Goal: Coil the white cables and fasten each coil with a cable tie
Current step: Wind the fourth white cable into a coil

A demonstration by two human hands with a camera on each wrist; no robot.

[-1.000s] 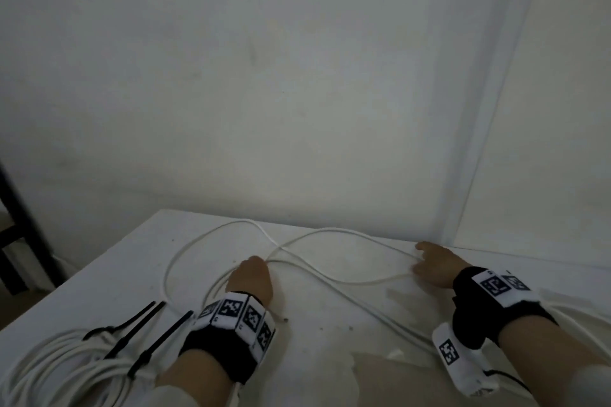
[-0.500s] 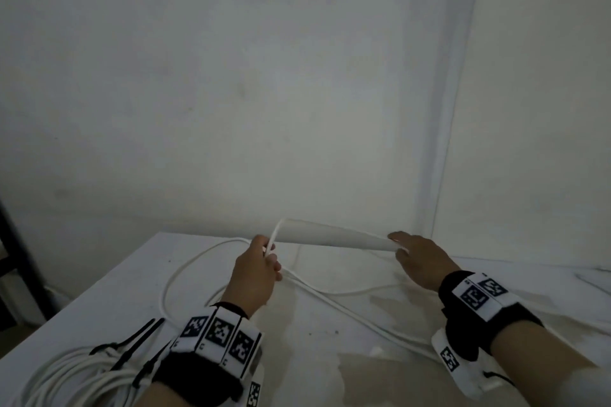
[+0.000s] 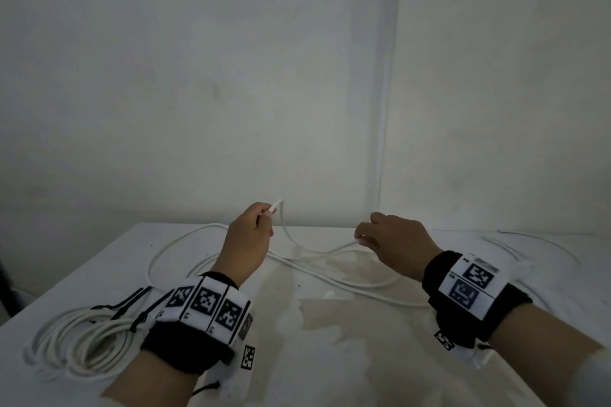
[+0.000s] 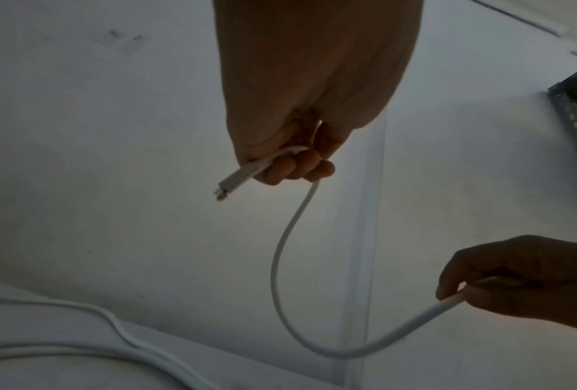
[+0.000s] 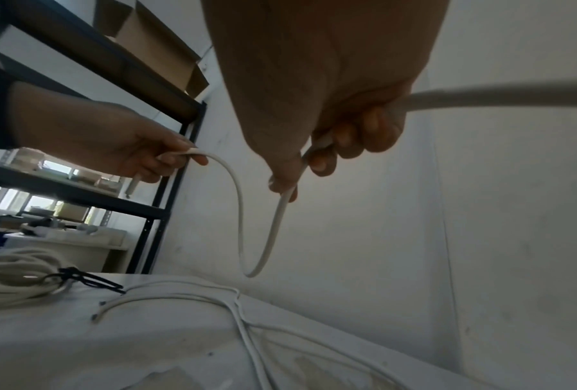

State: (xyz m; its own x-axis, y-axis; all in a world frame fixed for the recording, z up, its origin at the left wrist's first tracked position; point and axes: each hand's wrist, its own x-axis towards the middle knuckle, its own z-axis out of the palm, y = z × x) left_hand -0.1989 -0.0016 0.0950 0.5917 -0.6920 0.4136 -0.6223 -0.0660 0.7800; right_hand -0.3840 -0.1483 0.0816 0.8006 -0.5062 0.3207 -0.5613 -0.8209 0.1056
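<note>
A loose white cable (image 3: 297, 243) hangs in a sagging loop between my two raised hands above the white table (image 3: 347, 357). My left hand (image 3: 261, 218) pinches the cable near its cut end (image 4: 225, 188). My right hand (image 3: 362, 236) grips the same cable (image 5: 273, 232) further along, a short way to the right. More of the white cable (image 3: 330, 274) lies in slack curves on the table beneath. A finished coil of white cable (image 3: 82, 334) sits at the near left. Black cable ties (image 3: 132, 304) lie on that coil.
A wall stands close behind the table's far edge (image 3: 314, 226). In the right wrist view a dark metal shelf rack (image 5: 167, 205) with cardboard boxes stands left of the table. Thin cable strands (image 3: 535, 241) trail over the table's far right.
Both hands lifted off the table with the cable. The stretch between them, taut half a second ago, now sags as the hands stand closer together.
</note>
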